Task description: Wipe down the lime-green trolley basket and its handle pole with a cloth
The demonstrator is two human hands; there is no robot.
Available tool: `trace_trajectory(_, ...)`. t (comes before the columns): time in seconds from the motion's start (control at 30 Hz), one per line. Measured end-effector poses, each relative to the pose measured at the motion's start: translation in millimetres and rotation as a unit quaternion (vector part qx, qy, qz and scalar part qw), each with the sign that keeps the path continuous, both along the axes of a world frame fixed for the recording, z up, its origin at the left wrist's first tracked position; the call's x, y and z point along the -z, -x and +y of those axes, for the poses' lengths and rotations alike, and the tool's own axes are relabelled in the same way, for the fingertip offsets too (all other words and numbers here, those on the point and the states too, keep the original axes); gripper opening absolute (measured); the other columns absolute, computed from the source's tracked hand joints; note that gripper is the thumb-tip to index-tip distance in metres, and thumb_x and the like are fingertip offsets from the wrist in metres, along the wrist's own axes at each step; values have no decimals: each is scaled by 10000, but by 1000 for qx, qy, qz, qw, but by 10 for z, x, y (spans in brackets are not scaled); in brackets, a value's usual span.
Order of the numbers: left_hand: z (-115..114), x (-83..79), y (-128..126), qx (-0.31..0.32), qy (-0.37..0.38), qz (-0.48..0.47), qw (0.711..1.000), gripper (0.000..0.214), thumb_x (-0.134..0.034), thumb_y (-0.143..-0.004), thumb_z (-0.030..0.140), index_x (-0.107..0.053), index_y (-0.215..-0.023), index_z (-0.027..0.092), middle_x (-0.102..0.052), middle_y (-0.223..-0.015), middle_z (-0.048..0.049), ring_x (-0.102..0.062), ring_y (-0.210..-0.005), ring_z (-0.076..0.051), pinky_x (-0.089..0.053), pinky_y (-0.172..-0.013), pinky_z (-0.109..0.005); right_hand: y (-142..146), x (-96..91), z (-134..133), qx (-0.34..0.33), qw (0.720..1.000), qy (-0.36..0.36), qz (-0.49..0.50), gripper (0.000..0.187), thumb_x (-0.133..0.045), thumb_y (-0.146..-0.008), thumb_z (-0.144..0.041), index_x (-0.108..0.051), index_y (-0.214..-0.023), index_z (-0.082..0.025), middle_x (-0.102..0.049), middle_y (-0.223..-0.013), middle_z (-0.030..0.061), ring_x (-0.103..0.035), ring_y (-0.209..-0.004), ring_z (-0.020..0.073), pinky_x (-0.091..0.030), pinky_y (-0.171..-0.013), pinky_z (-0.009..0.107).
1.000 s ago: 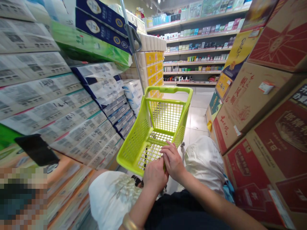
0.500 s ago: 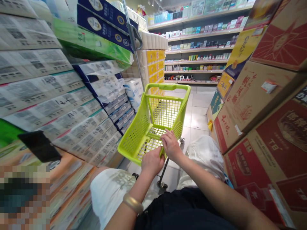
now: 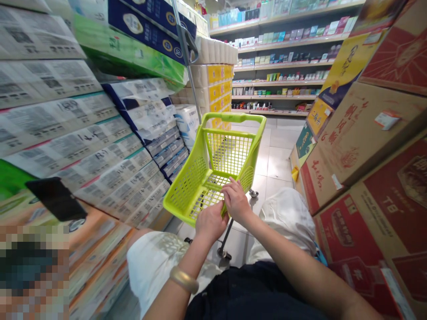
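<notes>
One grip verified: my left hand (image 3: 210,223) clasps the basket (image 3: 191,178) at its near right corner; right hand (image 3: 236,203), cannot tell. Advise even pressure.

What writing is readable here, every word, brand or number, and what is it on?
"10": lower navy pack, upper left
"帆风顺": brown carton, right
"TB": red-and-tan carton, lower right
Too blurred or small: handwriting on white wrapped packs, shelf products' labels
None visible: green shopping cart
</notes>
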State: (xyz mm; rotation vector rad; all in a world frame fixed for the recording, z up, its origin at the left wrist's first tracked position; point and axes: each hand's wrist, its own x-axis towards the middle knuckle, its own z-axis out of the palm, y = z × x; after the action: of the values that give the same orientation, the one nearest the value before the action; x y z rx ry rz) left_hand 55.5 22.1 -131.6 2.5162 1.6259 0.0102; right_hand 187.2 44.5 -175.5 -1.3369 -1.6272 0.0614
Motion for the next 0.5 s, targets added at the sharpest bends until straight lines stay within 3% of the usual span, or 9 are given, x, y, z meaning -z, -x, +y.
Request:
trace_trajectory(0.2, -17, 23, 17, 4, -6, -11, 1000, 352, -471, -891, 348, -535, -1235, 308, -721, -1001, -27, -670, -911, -217, -441, -744, -305, -247, -98, 248, 68, 997, 15, 25, 248, -444, -916, -158, -676, -847, -205, -682, -1002, 84, -470, -1310, 281, -254, -1143, 569)
trace_trajectory(0.4, -21, 24, 48, 6, -6, -12, 1000, 202, -493, -885, 371, -603, -1028, 281, -728, -943, -21, -678, -888, -217, -432, -719, -298, -44, -15, 50, 11, 999, -15, -26, 259, -435, -933, -170, -683, -871, -213, -686, -1036, 72, -468, -1317, 253, -277, -1154, 521)
trace_trajectory(0.5, -6, 26, 79, 18, -5, -21, 1000, 227, -500, -884, 383, -597, -1066, 288, -731, -954, -15, -682, -884, -218, -436, -713, -300, -99, -28, 75, 8, 999, -11, -35, 264, -432, -934, -164, -684, -872, -212, -685, -1041, 73, -467, -1321, 255, -284, -1148, 526)
